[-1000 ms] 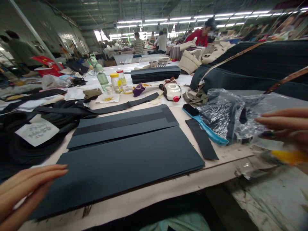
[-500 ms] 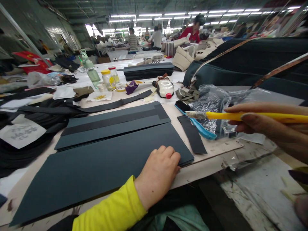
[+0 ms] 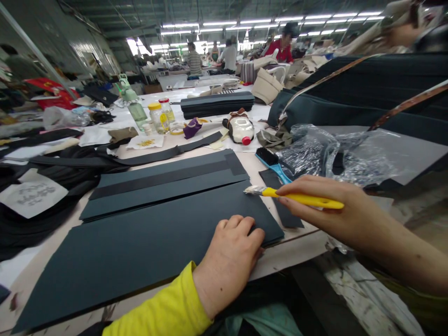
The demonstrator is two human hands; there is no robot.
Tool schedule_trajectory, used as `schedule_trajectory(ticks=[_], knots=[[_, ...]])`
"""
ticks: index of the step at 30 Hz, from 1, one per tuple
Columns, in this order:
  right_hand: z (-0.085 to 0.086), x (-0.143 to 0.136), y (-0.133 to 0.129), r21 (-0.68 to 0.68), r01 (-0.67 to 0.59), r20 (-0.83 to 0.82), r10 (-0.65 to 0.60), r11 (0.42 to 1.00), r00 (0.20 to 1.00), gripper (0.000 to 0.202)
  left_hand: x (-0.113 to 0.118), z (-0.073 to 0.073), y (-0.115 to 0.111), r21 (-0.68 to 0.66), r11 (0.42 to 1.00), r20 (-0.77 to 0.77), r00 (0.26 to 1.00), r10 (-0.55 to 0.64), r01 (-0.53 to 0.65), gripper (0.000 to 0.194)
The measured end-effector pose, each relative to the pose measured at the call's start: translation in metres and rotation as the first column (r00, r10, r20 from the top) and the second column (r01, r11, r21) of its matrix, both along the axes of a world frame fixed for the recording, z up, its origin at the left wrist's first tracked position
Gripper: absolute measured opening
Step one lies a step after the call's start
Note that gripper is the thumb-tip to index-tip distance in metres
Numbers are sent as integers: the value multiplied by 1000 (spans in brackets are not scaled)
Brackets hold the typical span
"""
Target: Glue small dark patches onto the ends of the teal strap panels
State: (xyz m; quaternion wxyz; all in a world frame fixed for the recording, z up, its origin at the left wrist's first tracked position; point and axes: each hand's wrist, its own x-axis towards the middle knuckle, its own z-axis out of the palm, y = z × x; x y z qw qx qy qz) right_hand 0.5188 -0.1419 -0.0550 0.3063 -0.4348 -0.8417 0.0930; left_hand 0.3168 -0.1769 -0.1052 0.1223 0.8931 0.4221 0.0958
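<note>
Head view. Your right hand (image 3: 345,221), right of centre: pinching a yellow paintbrush (image 3: 304,199), bristles near the upper right corner of the dark stack (image 3: 140,247); contact unclear. Your left hand (image 3: 231,261), lower centre: fingers bent on the stack's right end; grip cannot be told. Stack: flat, lower left to centre. Blue brush (image 3: 279,170): right of centre, beyond the paintbrush.
</note>
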Motion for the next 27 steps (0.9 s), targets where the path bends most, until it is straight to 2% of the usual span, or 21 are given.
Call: schedule_trajectory(ticks=[5, 9, 13, 15, 17, 20, 23, 27], knots=[[-5, 2, -6, -44, -18, 30, 19, 999, 999, 18, 1, 1, -1, -26, 1000, 1, 1000, -1, 1, 14], [-1, 7, -15, -63, -7, 38, 10, 998, 999, 18, -5, 19, -1, -81, 996, 0, 999, -44, 44, 23], [5, 8, -15, -23, -5, 22, 6, 1000, 1000, 17, -16, 46, 24, -13, 1000, -7, 1000, -28, 28, 32], [6, 5, -12, 3, 1, 24, -1, 1000, 1000, 17, -17, 50, 46, 6, 1000, -15, 1000, 19, -19, 45], [5, 1, -7, 19, -3, 39, 3, 1000, 999, 18, -16, 46, 67, -52, 997, -14, 999, 51, -52, 64], [1, -6, 1, 22, 7, 64, -9, 1000, 998, 21, -9, 32, 88, -165, 985, -13, 999, 52, -53, 87], [-1, -8, 3, -12, 5, 89, -4, 1000, 996, 22, -5, 21, 93, -208, 978, -44, 999, 23, -32, 94], [1, 1, -15, -70, -33, 89, 39, 997, 995, 16, -5, 19, 91, -206, 978, -72, 997, 11, -25, 93]])
